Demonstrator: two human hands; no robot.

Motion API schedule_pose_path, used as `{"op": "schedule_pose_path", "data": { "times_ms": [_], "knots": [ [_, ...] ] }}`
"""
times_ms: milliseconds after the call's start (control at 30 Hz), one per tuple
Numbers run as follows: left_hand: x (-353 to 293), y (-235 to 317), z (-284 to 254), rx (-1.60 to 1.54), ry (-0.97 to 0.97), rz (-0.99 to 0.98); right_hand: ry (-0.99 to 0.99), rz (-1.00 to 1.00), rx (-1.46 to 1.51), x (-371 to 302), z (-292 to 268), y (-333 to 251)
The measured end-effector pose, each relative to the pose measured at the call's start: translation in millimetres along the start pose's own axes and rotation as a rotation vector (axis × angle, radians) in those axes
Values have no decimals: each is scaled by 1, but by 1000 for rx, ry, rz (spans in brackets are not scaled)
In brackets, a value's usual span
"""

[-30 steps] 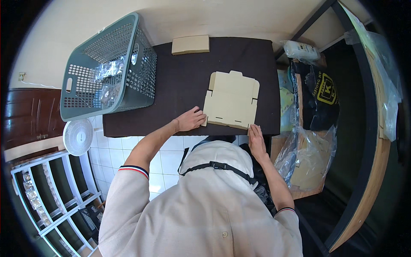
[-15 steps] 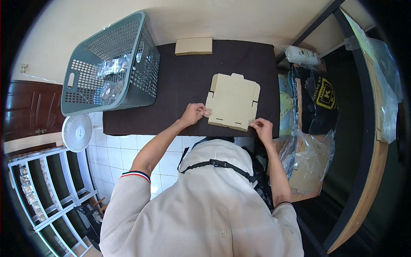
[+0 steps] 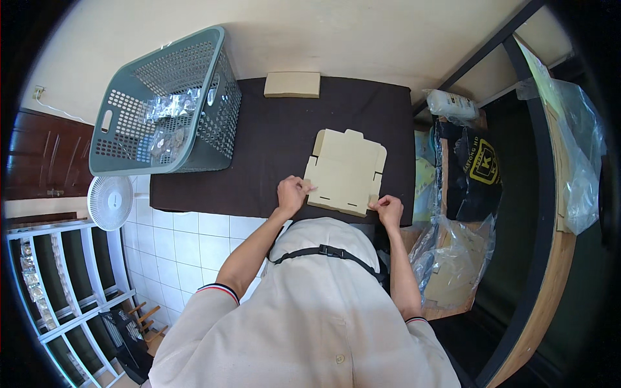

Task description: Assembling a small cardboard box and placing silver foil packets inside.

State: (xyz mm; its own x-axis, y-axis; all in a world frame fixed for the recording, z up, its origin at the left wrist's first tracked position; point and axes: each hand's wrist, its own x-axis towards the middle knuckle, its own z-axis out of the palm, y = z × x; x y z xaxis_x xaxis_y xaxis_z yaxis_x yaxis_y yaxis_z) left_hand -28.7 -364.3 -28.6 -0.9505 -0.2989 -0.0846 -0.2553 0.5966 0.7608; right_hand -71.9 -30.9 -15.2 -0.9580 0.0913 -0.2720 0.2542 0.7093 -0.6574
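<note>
Clock face centred on the carton, 12 pointing away from the person.

Carton (image 3: 345,169): tan, on the dark-covered worktop (image 3: 262,145), near its front edge. Main panel lies flat, inner face up; tab at 12, rounded corners at 11 and 1, a notch in each side edge, two short slits along the 6 o'clock edge. Narrow wall visible below that edge.

Left hand (image 3: 294,194): at 8, thumb and fingers closed together on a small flap at the carton's near-left corner. Right hand (image 3: 386,210): between 4 and 5, fingers curled, thumb and fingertips pinching a small flap at the near-right corner. Exact finger contact too small to resolve on either side.

Surroundings: tan box (image 3: 292,85) at 11, by the worktop's far edge, well apart from the carton. Grey-green basket (image 3: 223,123) between 9 and 10, on the worktop's left end, tilted in view by the lens; silvery packets (image 3: 173,106) inside. White fan (image 3: 110,202) close to 9, beyond the worktop. Plastic-wrapped roll (image 3: 451,105) at 2; black bag (image 3: 475,174) at 3; clear plastic (image 3: 469,255) at 4.
</note>
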Motion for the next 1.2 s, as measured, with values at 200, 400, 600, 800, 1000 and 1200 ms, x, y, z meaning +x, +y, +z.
{"op": "schedule_pose_path", "data": {
  "times_ms": [200,400,600,800,1000,1200],
  "knots": [
    [14,10,0,-63,33,-235,97,-52,-94,-2,13,-2],
    [9,12,-9,-80,-105,-116,30,-208,126,-14,18,-2],
    [-11,17,-30,-92,-286,226,-43,-401,171,-29,7,-8],
    [-18,-2,-32,-310,-361,211,-108,-471,185,-29,-7,1],
    [-21,14,-25,-37,-250,299,-34,-376,205,-36,7,0],
    [-32,7,-29,-46,-328,365,-20,-335,216,-42,7,-8]
  ]
}}
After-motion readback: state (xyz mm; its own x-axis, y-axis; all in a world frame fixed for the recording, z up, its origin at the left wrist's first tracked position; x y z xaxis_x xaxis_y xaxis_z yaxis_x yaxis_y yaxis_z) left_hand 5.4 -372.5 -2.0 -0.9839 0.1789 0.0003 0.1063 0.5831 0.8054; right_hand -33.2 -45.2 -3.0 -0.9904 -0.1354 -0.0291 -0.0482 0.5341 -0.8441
